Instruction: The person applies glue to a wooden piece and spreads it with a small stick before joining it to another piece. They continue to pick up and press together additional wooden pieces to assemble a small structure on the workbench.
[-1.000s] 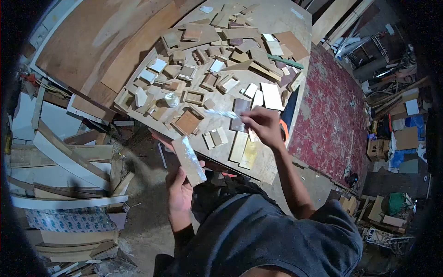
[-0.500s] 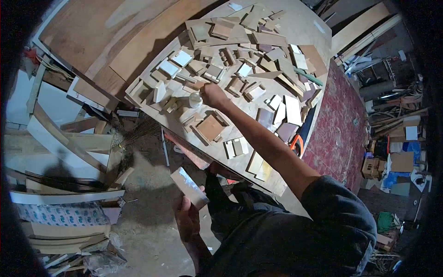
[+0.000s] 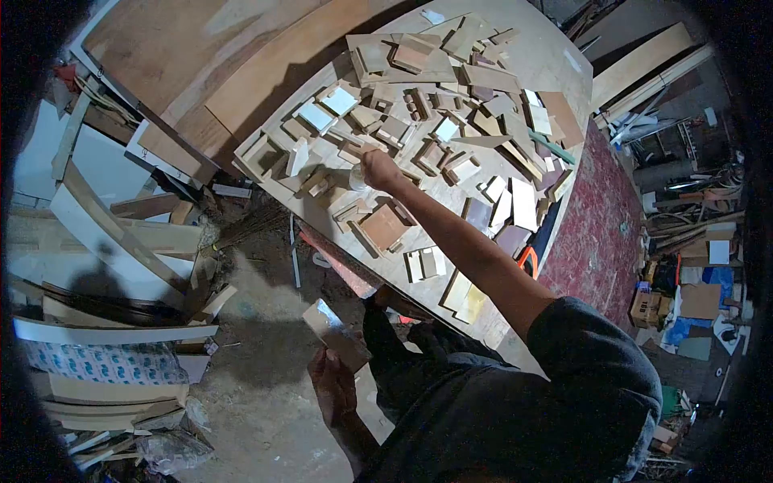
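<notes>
My left hand [image 3: 332, 385], low in the view beside my legs, grips a flat rectangular wooden piece [image 3: 338, 336] with a shiny patch near its upper end. My right hand [image 3: 380, 171] reaches over the table and is closed next to a small whitish bottle [image 3: 357, 179]; whether the fingers hold the bottle or something else is too small to tell. Just below that hand lies a square brown wooden piece with raised edges [image 3: 384, 228]. Small wooden blocks and offcuts surround it.
The table [image 3: 322, 211] bears many wood scraps and an orange-handled tool [image 3: 527, 261]. Curved boards [image 3: 113, 332] and a patterned wrapped bundle [image 3: 105, 364] stand at the left. A large wood panel [image 3: 177, 56] leans behind. Red flooring [image 3: 592, 217] lies at the right.
The view has shifted, so the table appears further right and lower. The wooden piece in my left hand has turned to show more of its broad face. My right hand stays by the bottle.
</notes>
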A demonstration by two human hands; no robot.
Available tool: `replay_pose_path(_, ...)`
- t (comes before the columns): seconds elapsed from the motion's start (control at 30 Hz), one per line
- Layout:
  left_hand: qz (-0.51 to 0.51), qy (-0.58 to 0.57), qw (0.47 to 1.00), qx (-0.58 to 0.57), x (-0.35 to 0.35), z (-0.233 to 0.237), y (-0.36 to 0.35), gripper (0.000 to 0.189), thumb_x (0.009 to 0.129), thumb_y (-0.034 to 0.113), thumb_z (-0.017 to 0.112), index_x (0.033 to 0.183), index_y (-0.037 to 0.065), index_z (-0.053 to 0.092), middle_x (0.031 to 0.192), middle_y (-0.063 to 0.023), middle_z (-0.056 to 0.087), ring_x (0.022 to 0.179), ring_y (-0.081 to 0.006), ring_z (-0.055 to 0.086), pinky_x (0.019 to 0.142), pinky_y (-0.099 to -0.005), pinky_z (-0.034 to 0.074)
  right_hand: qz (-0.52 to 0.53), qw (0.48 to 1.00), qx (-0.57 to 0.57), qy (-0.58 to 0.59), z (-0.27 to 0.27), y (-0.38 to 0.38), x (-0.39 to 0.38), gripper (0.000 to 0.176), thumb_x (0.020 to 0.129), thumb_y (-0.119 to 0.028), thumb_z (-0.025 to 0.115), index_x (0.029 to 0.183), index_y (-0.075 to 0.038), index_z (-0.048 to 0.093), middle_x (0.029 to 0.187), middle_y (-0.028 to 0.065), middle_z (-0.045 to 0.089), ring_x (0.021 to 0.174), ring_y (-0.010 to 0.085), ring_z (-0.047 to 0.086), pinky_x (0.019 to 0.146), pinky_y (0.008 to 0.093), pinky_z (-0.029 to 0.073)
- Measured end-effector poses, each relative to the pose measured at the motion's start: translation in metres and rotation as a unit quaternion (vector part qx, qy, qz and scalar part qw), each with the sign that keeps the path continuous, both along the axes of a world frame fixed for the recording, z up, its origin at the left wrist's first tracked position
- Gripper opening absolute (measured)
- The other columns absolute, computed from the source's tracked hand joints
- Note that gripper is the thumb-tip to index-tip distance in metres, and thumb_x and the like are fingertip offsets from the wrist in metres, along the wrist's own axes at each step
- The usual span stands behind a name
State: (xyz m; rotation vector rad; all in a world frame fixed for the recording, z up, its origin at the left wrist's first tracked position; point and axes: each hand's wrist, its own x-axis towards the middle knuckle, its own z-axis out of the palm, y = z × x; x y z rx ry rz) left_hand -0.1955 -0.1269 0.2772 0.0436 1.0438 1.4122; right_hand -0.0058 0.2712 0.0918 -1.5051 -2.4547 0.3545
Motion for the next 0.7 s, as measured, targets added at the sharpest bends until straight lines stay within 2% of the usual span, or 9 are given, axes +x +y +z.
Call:
replay_pose_path(0.1,0.034,-0.008,0.999,-0.019,0.002,-0.003,-0.004,0.033,0.096,0.014,0.057,0.124,-0.004,0.056,0.117,-0.0179,0.064,0.107,-0.0269,0.063,0.097,-0.0406,0.048,-0.043,0.993,0.06,0.089,0.003,0.003,0.007,0.012,0.07,-0.008,0.065,0.068,0.004,0.062,0.068,0.0247,0.062,0.066,0.0388,0.065,0.061,0.044,0.053)
replay_pose_path(0.17,0.052,-0.035,0.998,-0.004,0.004,0.0,-0.002,0.032,0.096,0.014,0.058,0.122,-0.004,0.057,0.117,-0.0179,0.064,0.106,-0.0262,0.063,0.096,-0.0402,0.048,-0.033,0.998,-0.005,0.053,0.008,0.01,0.019,0.011,0.069,-0.01,0.07,0.067,0.001,0.067,0.066,0.0208,0.064,0.059,0.0318,0.065,0.057,0.0387,0.052)
replay_pose_path(0.2,0.035,-0.022,0.999,0.009,0.005,0.001,-0.001,0.032,0.096,0.015,0.059,0.122,-0.004,0.057,0.117,-0.0183,0.064,0.106,-0.0263,0.063,0.096,-0.0404,0.048,-0.098,0.979,-0.106,0.141,0.008,0.012,0.025,0.011,0.066,-0.011,0.073,0.071,-0.001,0.072,0.064,0.0178,0.065,0.055,0.0241,0.065,0.055,0.0345,0.051)
replay_pose_path(0.3,0.001,0.019,1.0,0.002,0.005,0.003,-0.002,0.034,0.096,0.016,0.059,0.123,-0.005,0.056,0.118,-0.0192,0.064,0.107,-0.0271,0.063,0.097,-0.0408,0.048,-0.086,0.977,-0.075,0.179,0.012,0.01,0.043,0.014,0.067,-0.012,0.073,0.075,-0.001,0.073,0.066,0.0173,0.067,0.056,0.0214,0.065,0.056,0.0347,0.051)
replay_pose_path(0.37,-0.014,0.049,0.999,-0.019,0.007,0.006,0.0,0.037,0.096,0.016,0.058,0.125,-0.006,0.054,0.119,-0.0198,0.063,0.108,-0.0277,0.062,0.097,-0.0411,0.048,-0.099,0.971,-0.101,0.194,0.023,0.004,0.053,0.015,0.069,-0.014,0.073,0.075,-0.001,0.073,0.063,0.0141,0.067,0.054,0.0178,0.064,0.054,0.0337,0.051)
replay_pose_path(0.43,-0.102,0.192,0.975,0.042,0.015,0.026,0.012,0.054,0.098,0.042,0.052,0.123,-0.005,0.054,0.119,-0.0198,0.063,0.107,-0.0263,0.06,0.098,-0.0389,0.043,-0.138,0.958,-0.131,0.214,0.029,-0.001,0.061,0.016,0.071,-0.016,0.073,0.075,-0.001,0.073,0.06,0.0101,0.066,0.052,0.0148,0.062,0.052,0.0327,0.05)
replay_pose_path(0.47,-0.104,0.195,0.974,0.044,0.017,0.032,0.014,0.054,0.098,0.042,0.052,0.123,-0.005,0.054,0.119,-0.0198,0.063,0.107,-0.0263,0.06,0.098,-0.0389,0.043,-0.149,0.955,-0.134,0.22,0.029,-0.004,0.065,0.016,0.072,-0.016,0.072,0.074,0.0,0.073,0.058,0.0073,0.064,0.05,0.0121,0.06,0.05,0.0309,0.049)
replay_pose_path(0.53,-0.052,0.036,0.996,0.066,0.019,0.04,0.016,0.049,0.098,0.022,0.054,0.135,-0.008,0.044,0.121,-0.0244,0.061,0.106,-0.0286,0.062,0.095,-0.04,0.048,-0.179,0.94,-0.154,0.248,0.026,-0.01,0.072,0.015,0.073,-0.015,0.071,0.074,0.0,0.073,0.058,0.007,0.065,0.05,0.0117,0.06,0.05,0.03,0.049)
replay_pose_path(0.7,-0.077,0.01,0.996,0.045,0.024,0.044,0.01,0.051,0.098,0.023,0.053,0.137,-0.007,0.041,0.124,-0.0231,0.059,0.111,-0.0314,0.061,0.096,-0.0418,0.047,-0.226,0.887,-0.207,0.345,0.06,-0.044,0.094,0.016,0.079,-0.012,0.072,0.079,0.003,0.072,0.061,0.0061,0.065,0.05,0.0098,0.059,0.047,0.0246,0.047)
